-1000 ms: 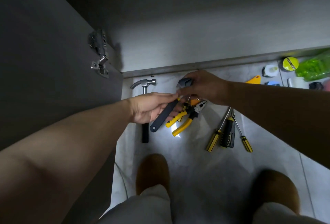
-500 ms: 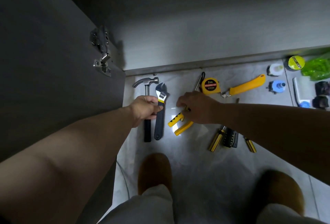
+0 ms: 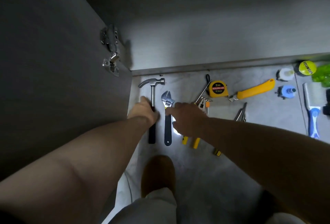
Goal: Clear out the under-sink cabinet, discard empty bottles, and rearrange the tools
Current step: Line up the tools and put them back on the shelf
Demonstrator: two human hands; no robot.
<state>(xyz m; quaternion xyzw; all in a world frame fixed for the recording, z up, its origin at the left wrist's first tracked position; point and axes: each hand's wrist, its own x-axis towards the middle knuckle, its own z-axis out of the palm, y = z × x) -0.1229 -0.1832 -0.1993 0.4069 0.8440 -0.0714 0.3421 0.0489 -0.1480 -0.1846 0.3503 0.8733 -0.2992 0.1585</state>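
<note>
As the tools are being lined up on the floor [image 3: 214, 170] in front of the cabinet, the hammer [image 3: 151, 88] lies at the far left, head pointing away from the person, with the wrench [image 3: 167, 129] just beside it and roughly parallel. Both look like stiff, dense steel. The hammer is likely top-heavy, so the dark grip low on the handle is the place to take it. The wrench probably wants a hold mid-handle on its black coating, not on the slick metal head. The left hand [image 3: 145, 112] reaches in low and sits over the hammer's handle where shaft meets grip. Whether its fingers wrap round cannot be told from here. The right hand [image 3: 187, 118] is released, palm down, with straight fingers touching the wrench just below its head. It hovers over the yellow-handled pliers [image 3: 195, 142], and the tape measure [image 3: 217, 89] lies further back
</note>
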